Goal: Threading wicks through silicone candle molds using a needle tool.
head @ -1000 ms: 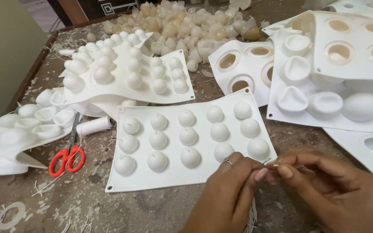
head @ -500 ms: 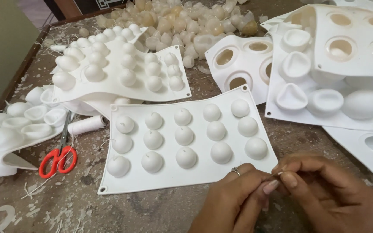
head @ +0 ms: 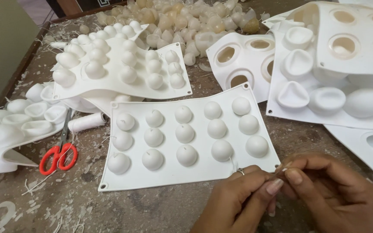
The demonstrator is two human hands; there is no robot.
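Pinching a thin white thread (head: 232, 163) between closed fingers, your left hand (head: 238, 198) and right hand (head: 337, 194) meet beside the smooth, domed white mould (head: 186, 142); the thread runs up toward the mould on the rough counter (head: 65, 207).

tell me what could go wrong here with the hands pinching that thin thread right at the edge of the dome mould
The left hand and right hand pinch a thin thread beside the white dome mould; a tug could shift or lift the light sheet.

The thread is very fine and partly hidden by the fingertips, so it may slip out of the pinch.

The red-handled scissors lie across the table from both hands, among wax scraps, so reaching for them could brush the mould.
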